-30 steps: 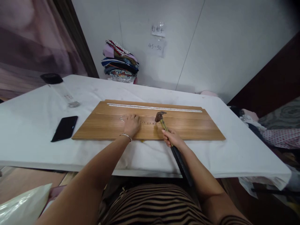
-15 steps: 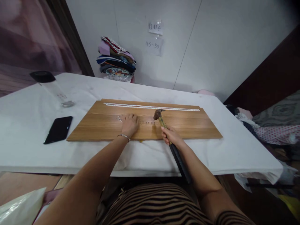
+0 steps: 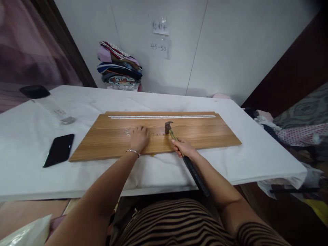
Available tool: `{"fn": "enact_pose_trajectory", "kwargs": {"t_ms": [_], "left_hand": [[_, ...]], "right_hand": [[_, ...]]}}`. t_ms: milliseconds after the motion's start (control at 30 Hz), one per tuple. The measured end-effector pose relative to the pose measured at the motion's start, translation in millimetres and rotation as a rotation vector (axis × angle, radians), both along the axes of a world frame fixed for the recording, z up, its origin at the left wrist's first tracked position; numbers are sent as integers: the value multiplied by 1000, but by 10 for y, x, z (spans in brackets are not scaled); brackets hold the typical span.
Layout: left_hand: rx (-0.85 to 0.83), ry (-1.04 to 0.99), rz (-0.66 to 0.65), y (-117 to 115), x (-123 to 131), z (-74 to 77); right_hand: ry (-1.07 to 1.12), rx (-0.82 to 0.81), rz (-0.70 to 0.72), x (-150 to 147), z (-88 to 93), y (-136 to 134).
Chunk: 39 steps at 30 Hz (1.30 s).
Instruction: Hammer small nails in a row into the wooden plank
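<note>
My left hand (image 3: pixel 139 138) rests palm down on a brown wooden board (image 3: pixel 205 133), its fingers lying on the surface and a bracelet at the wrist. Just left of it are several loose nails (image 3: pixel 127 131). To its right, a row of small nails (image 3: pixel 157 134) runs along the middle of the board. My right hand (image 3: pixel 183 147) is wrapped around the handle of a claw hammer (image 3: pixel 172 133), high up near the head. The hammer head is over the right part of the nail row; whether it touches one I cannot tell. The dark grip end points back toward me.
Two white strips (image 3: pixel 164 117) lie along the board's far edge. A black phone (image 3: pixel 59 150) and a clear container with a dark end (image 3: pixel 51 102) are on the white-covered table (image 3: pixel 261 153) at left. Folded clothes (image 3: pixel 120 66) are stacked by the wall.
The view has shifted and tilted slightly, so the board sits at a different angle. My left hand stays on the board, and my right hand still grips the hammer above the nail row.
</note>
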<state>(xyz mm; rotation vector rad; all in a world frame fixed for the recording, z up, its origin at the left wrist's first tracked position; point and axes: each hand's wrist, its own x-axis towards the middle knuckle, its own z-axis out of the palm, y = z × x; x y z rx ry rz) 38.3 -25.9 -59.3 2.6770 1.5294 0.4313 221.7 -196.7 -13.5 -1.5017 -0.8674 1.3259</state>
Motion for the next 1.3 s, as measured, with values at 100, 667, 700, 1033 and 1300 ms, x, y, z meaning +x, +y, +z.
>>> {"fn": "enact_pose_trajectory", "kwargs": {"t_ms": [100, 667, 700, 1033, 1300], "left_hand": [[-1, -10, -3, -1, 0, 3], [-11, -5, -7, -8, 0, 26], [-15, -9, -5, -9, -1, 29], [-31, -97, -10, 11, -3, 35], [-192, -561, 10, -161, -2, 117]], "right_hand": [[6, -13, -1, -2, -9, 2], [31, -7, -28, 1, 9, 24], [30, -22, -28, 3, 12, 28], [44, -37, -31, 6, 64, 55], [130, -48, -63, 18, 49, 127]]}}
